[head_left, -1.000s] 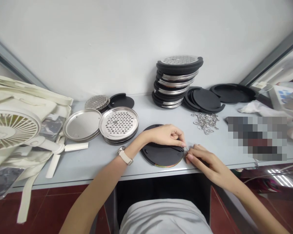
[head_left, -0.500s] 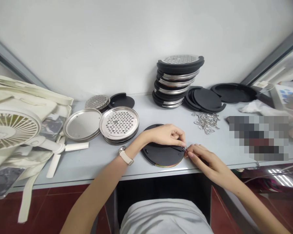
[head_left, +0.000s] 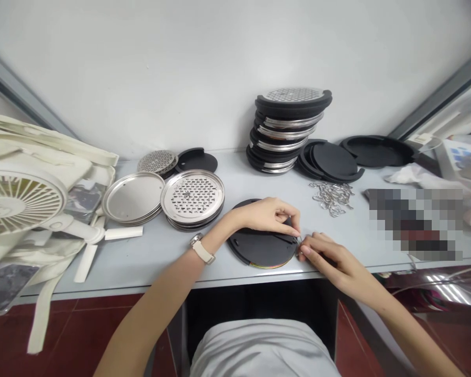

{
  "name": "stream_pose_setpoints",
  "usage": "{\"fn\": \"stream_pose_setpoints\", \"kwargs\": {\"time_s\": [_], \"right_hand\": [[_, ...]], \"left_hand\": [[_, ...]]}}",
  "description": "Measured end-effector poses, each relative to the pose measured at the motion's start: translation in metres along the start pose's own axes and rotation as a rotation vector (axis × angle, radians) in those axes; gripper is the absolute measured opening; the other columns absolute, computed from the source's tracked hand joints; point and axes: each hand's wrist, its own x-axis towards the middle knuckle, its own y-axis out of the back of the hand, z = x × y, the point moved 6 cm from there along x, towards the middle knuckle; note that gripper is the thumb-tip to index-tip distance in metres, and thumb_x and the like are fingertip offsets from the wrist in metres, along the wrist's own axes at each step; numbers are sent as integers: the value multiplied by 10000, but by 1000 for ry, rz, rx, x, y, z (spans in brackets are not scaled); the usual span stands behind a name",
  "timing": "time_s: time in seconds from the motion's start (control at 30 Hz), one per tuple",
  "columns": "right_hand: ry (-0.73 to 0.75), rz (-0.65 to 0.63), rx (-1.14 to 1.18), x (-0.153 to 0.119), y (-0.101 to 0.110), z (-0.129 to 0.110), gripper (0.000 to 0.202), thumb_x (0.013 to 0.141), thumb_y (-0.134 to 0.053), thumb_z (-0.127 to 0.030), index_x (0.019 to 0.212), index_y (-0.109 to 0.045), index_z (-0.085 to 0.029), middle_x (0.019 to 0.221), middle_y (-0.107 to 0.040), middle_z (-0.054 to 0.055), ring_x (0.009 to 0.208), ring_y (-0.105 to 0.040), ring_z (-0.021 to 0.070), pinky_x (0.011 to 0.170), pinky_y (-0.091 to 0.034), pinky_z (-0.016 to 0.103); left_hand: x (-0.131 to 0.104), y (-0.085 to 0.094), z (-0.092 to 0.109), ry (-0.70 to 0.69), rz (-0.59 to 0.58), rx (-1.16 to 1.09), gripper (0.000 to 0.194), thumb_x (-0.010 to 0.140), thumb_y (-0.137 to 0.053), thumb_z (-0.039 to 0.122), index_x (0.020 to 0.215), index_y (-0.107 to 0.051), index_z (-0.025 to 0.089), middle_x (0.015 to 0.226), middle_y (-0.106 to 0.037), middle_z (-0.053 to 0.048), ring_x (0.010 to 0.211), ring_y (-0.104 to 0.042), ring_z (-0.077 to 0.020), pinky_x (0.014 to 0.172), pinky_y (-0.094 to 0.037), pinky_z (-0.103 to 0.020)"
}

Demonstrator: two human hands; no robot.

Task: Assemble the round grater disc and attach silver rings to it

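A round black disc (head_left: 265,250) with a coloured lower rim lies near the table's front edge. Over its upper part rests my left hand (head_left: 270,215), thumb and fingers pinched at the disc's right side. My right hand (head_left: 327,256) is closed just beyond that side, its thumb and forefinger gripping a small metal clip (head_left: 299,241). The two hands' fingertips nearly meet at the clip, and whether the left ones also hold it is too small to tell. Behind my right hand lies a pile of metal clips (head_left: 332,198).
Grater discs (head_left: 192,198) and plain metal discs (head_left: 133,198) are stacked at the left, beside a white fan (head_left: 23,201). A tall stack of black and metal discs (head_left: 284,131) stands at the back, with black covers (head_left: 333,161) to its right.
The hands stay at the disc's right side, with only slight finger movement at the clip. The whole view has shifted slightly.
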Motion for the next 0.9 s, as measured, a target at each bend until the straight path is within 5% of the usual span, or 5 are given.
{"fn": "stream_pose_setpoints", "kwargs": {"time_s": [0.3, 0.9], "right_hand": [[10, 9, 17, 0, -1, 4, 357, 959, -362, -371, 728, -580, -208, 680, -512, 22, 717, -497, 187, 706, -408, 326], [9, -8, 56, -1, -3, 10, 317, 965, -351, -348, 759, -545, -205, 700, -484, 15, 722, -481, 181, 717, -387, 321]], "left_hand": [[-2, 0, -1, 28, -22, 37, 379, 626, -715, 443, 846, -657, 140, 575, -316, 69, 546, -296, -71, 541, -222, -234], [0, -3, -6, 43, -55, 12, 375, 672, -689, 440, 860, -679, 116, 565, -272, 76, 531, -263, -61, 536, -201, -245]]}}
